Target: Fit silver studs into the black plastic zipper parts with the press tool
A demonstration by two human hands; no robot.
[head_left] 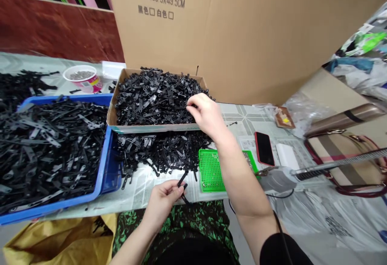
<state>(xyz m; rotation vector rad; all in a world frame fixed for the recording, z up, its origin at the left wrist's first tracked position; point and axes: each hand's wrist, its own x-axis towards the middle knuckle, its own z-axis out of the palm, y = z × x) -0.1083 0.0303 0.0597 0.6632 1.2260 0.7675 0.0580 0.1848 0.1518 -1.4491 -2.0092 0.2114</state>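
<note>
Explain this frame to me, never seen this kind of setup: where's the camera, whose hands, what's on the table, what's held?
There is one picture, from a camera worn on a person's head, looking forward and down at their own bare hands; no machine is involved. The left hand, near the table edge, pinches a small black plastic strip. The right hand reaches into a shallow cardboard tray heaped with similar black parts; whether it grips one I cannot tell. More parts lie loose in a pile in front of the tray and fill a blue bin on the left. Also on the table: a green perforated tray, a red phone, a pink cup.
</note>
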